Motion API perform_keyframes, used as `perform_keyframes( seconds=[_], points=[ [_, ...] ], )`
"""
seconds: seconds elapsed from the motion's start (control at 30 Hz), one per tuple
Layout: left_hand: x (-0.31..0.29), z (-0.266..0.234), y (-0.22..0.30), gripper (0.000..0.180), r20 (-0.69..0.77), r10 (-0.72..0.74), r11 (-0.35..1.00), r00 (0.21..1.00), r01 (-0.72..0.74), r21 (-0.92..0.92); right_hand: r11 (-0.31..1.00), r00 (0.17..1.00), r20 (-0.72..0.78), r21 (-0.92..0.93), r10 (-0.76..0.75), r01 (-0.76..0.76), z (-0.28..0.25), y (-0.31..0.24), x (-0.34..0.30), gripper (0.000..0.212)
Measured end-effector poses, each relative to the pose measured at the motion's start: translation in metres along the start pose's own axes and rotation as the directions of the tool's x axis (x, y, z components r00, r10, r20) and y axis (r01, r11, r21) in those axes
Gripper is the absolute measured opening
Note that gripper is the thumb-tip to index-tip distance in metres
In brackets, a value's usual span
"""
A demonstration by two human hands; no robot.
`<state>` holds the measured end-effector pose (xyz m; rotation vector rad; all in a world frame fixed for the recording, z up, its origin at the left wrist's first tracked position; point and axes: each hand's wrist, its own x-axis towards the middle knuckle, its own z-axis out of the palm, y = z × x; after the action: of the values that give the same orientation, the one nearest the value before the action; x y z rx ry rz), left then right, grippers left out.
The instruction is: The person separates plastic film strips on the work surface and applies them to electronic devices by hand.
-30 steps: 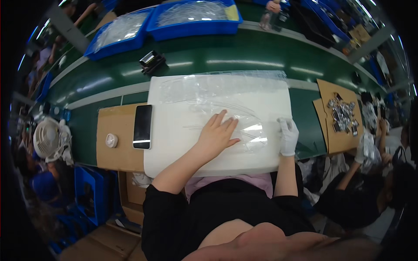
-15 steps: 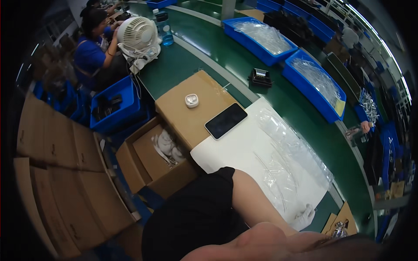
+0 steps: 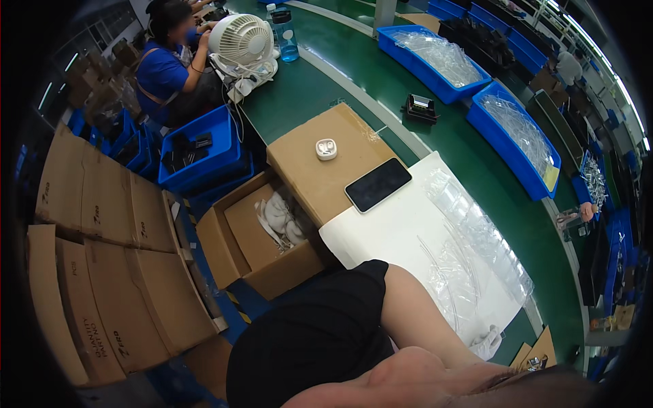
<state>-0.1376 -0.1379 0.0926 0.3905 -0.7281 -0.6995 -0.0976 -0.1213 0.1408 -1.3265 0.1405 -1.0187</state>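
Observation:
My bare left upper arm (image 3: pixel 425 309) comes out of a black sleeve (image 3: pixel 313 326) and reaches across the lower part of the view. Just past it, a white-gloved hand (image 3: pixel 487 342), seemingly my left, is at the lower edge of a white sheet (image 3: pixel 374 238). Its fingers are too small and partly hidden, so their grip does not show. Clear thin tubes or strips (image 3: pixel 452 272) and clear plastic bags (image 3: pixel 476 224) lie on the sheet close to that hand. My right hand is out of view.
A phone (image 3: pixel 378 185) and a white earphone case (image 3: pixel 326 149) rest on a carton (image 3: pixel 306 163). An open carton (image 3: pixel 272 272) holds white gloves. Blue bins (image 3: pixel 435 64) of clear pieces line the green bench. A co-worker (image 3: pixel 163 75) sits behind a white fan (image 3: pixel 241 37).
The whole scene has shifted right in the picture as my head turned slightly. The gloved hand keeps about the same place by the sheet's edge.

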Motion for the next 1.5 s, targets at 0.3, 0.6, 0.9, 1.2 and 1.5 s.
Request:
perform_keyframes(
  seconds=[0.3, 0.6, 0.9, 1.2, 1.5],
  points=[
    [-0.005, 0.016, 0.057, 0.046, -0.088, -0.121, 0.985, 0.989, 0.131, 0.115, 0.869, 0.94, -0.173, 0.361, -0.294, 0.339, 0.048, -0.037, 0.005, 0.019],
    [-0.006, 0.033, 0.113, 0.045, -0.16, -0.308, 0.939, 0.938, 0.326, 0.107, 0.531, 0.776, -0.449, 0.566, -0.443, 0.63, 0.062, -0.062, 0.005, 0.023],
    [0.007, 0.02, 0.094, 0.045, 0.003, -0.354, 0.898, 0.935, 0.341, -0.279, 0.063, 0.541, -0.723, 0.573, -0.43, 0.817, 0.109, -0.066, -0.006, 0.028],
    [0.001, 0.026, 0.14, 0.05, 0.203, -0.18, 0.968, 0.963, 0.21, -0.14, 0.055, 0.635, -0.568, 0.721, -0.525, 0.69, 0.109, -0.055, -0.018, 0.033],
    [0.01, 0.015, 0.111, 0.055, 0.348, 0.152, 0.986, 0.925, -0.116, -0.12, 0.317, 0.553, -0.428, 0.507, -0.715, 0.802, 0.096, -0.053, -0.009, 0.044]
  ],
)
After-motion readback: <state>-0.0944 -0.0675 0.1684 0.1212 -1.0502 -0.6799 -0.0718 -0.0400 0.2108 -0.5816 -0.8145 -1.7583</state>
